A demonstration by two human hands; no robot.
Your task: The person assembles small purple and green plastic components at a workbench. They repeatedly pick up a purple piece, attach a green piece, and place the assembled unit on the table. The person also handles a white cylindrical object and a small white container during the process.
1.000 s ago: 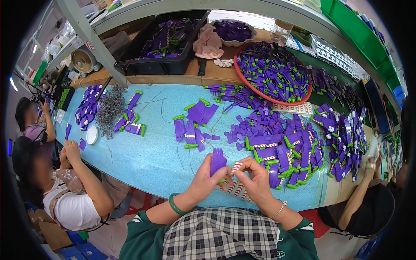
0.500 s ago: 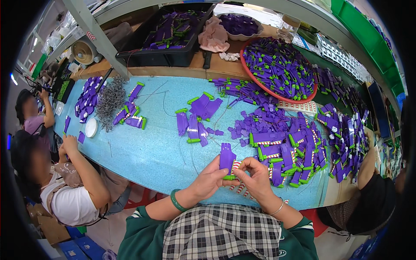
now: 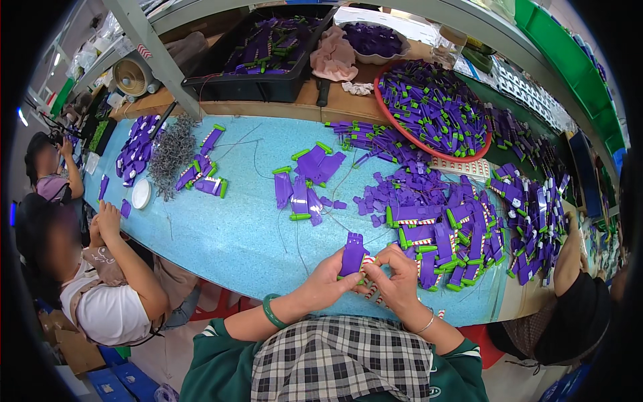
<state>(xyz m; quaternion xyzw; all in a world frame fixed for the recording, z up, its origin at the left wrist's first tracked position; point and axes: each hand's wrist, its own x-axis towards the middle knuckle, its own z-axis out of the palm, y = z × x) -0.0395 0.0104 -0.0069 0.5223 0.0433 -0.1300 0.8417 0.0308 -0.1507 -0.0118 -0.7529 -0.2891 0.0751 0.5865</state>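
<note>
- The purple piece stands upright at the near edge of the counter, just in front of the person's chest, pinched from both sides.
- The left hand has its grip clamped on the piece's lower left side, thumb and fingers closed round it; a green bangle sits on that wrist.
- The right hand has its grip closed on the piece's lower right edge, touching the left hand's fingertips; a thin bracelet circles that wrist.
- Just right of the hands lies a big heap of purple pieces with green ends, spreading to the right.
- Farther out, mid-counter, a small cluster of the same pieces lies apart.
- At the far right a red tray is full of them; a black bin holds more at the far edge.
- On the left a co-worker sits at the counter, near a white lid and a grey wire bundle.
</note>
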